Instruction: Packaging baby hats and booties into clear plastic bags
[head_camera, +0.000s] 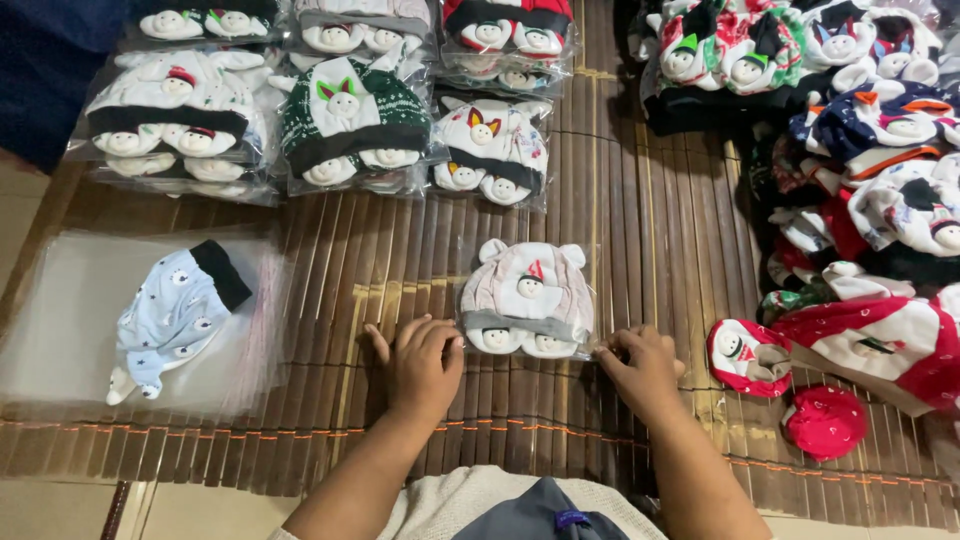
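A pale pink baby hat set (527, 298) in a clear plastic bag lies in the middle of the brown bamboo mat (640, 220), just ahead of the person. The left hand (422, 362) rests flat on the mat with its fingertips touching the bag's lower left corner, gripping nothing. The right hand (642, 368) pinches the bag's lower right edge between curled fingers. To the left, a light blue hat (172, 315) lies on a stack of clear bags (60, 320). Bagged hat sets (345, 120) line the far side, and loose hats (880, 200) pile up at the right, with a red mitten (826, 422) nearest.
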